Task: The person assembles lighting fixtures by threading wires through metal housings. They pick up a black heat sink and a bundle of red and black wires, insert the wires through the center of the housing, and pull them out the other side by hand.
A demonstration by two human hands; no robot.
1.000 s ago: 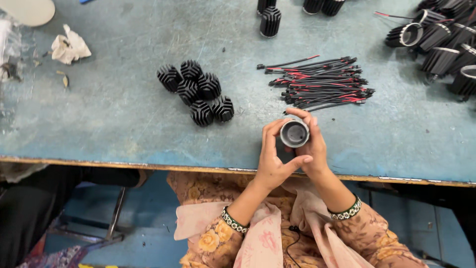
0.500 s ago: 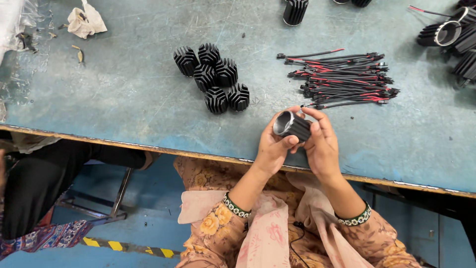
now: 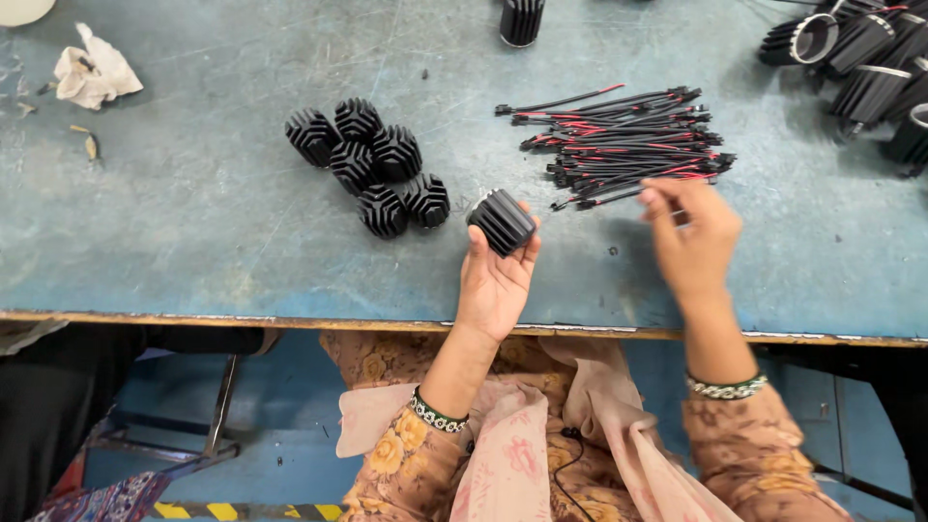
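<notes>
My left hand grips a black finned cylinder by its fingertips, just above the blue table. It hovers right of a cluster of several black finned cylinders standing on the table. My right hand, blurred, reaches with fingers apart toward the near edge of a pile of black and red wire leads. It holds nothing that I can see.
More black finned housings, some with white rings, lie at the far right. One finned cylinder stands at the top edge. A crumpled rag lies at the far left. The table's front edge runs just before my lap.
Both hands held the finned cylinder together near the table's front. Now my right hand has let go and moved right toward the wires, while my left hand keeps the cylinder.
</notes>
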